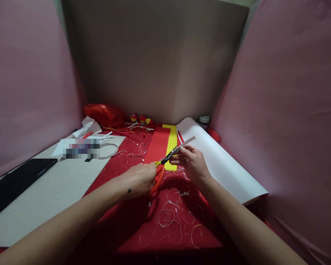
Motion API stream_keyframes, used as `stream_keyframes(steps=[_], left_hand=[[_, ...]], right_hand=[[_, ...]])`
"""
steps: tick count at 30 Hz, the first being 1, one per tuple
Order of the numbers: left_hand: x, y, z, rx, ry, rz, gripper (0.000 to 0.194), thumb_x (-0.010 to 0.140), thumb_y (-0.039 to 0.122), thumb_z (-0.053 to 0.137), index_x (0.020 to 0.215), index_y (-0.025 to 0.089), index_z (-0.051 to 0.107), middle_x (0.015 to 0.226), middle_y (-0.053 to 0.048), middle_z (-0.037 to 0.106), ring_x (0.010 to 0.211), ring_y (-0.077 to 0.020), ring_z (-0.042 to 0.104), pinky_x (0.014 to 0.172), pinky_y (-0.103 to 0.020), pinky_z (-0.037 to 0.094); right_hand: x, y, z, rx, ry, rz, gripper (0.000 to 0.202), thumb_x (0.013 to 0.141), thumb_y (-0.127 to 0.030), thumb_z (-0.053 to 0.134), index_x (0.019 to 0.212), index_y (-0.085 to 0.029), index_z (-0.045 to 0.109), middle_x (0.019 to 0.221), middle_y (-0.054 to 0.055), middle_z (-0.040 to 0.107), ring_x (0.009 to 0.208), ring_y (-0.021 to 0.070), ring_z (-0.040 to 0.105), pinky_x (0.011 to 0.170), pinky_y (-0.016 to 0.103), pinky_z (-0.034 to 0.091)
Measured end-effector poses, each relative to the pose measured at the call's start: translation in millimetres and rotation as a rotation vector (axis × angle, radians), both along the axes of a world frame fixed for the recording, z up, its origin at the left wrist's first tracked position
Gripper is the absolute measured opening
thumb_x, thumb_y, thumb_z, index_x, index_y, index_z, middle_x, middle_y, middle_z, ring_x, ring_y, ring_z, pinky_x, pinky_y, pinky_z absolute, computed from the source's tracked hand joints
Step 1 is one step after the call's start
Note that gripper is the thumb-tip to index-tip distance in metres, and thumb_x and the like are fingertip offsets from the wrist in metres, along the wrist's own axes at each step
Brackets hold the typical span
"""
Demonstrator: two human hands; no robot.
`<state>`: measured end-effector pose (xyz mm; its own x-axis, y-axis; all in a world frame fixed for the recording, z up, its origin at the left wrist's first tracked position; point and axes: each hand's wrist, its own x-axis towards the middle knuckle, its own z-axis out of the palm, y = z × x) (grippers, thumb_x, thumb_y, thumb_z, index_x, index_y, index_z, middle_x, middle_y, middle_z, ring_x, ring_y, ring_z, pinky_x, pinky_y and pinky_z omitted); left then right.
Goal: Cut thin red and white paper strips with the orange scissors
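In the middle of the head view, my left hand [143, 177] is closed round the handles of a pair of scissors [170, 155] with orange and yellow grips. Their dark blades point up and to the right, reaching my right hand [195, 163]. Between the fingertips of that hand is a thin white strip [188, 141], pinched close to the blade tips. Whether the blades touch the strip, I cannot tell. Beneath and beyond the scissors lie a flat red piece [159, 142] and a yellow piece [172, 141] beside it.
Red cloth [121, 230] strewn with thread scraps covers the work surface. A pale board [88, 180] with a black flat object [19, 180] lies left; a white sheet [217, 162] lies right. Behind are a red plastic bag [106, 115], small red-yellow balls [142, 118] and a lidded container [204, 120].
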<state>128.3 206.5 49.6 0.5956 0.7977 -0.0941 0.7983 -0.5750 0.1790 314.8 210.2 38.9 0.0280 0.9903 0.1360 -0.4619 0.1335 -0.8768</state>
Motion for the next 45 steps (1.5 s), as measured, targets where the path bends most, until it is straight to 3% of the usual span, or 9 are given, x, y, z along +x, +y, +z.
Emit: stream_keyframes(steps=[5,17,28,45], left_hand=[[8.1,0.5,5.0,0.008,0.055,0.004,0.027,0.082,0.034,0.034,0.092,0.017,0.052,0.077,-0.013,0.063,0.059,-0.0194,0.056,0.048,-0.028,0.032],[12.0,4.0,0.4,0.031,0.135,0.004,0.032,0.083,0.035,0.035,0.101,0.013,0.051,0.081,-0.017,0.063,0.07,-0.0277,0.061,0.053,-0.032,0.037],[14.2,-5.6,12.1,0.02,0.185,0.014,0.034,0.081,0.035,0.036,0.101,0.011,0.05,0.085,-0.02,0.063,0.073,-0.0319,0.061,0.054,-0.036,0.038],[13.5,3.6,0.2,0.083,0.222,0.045,0.029,0.082,0.025,0.034,0.103,0.015,0.052,0.085,-0.014,0.066,0.073,-0.0301,0.064,0.055,-0.037,0.044]], right_hand=[[3.0,5.3,-2.0,-0.019,0.031,0.008,0.009,0.073,-0.02,0.061,0.073,-0.015,0.054,0.061,0.004,0.067,0.053,0.017,0.066,0.055,0.03,0.057],[2.4,4.1,-5.2,-0.034,0.051,-0.03,0.006,0.075,-0.019,0.059,0.072,-0.015,0.056,0.064,0.006,0.069,0.059,0.0174,0.068,0.057,0.029,0.057],[0.9,-0.7,-3.8,-0.028,0.085,-0.046,0.007,0.074,-0.017,0.06,0.07,-0.015,0.055,0.064,0.005,0.069,0.058,0.0171,0.067,0.056,0.029,0.057],[1.9,-3.1,-4.5,-0.028,0.1,-0.042,0.007,0.075,-0.016,0.058,0.069,-0.014,0.055,0.063,0.005,0.068,0.059,0.0169,0.068,0.059,0.029,0.057]])
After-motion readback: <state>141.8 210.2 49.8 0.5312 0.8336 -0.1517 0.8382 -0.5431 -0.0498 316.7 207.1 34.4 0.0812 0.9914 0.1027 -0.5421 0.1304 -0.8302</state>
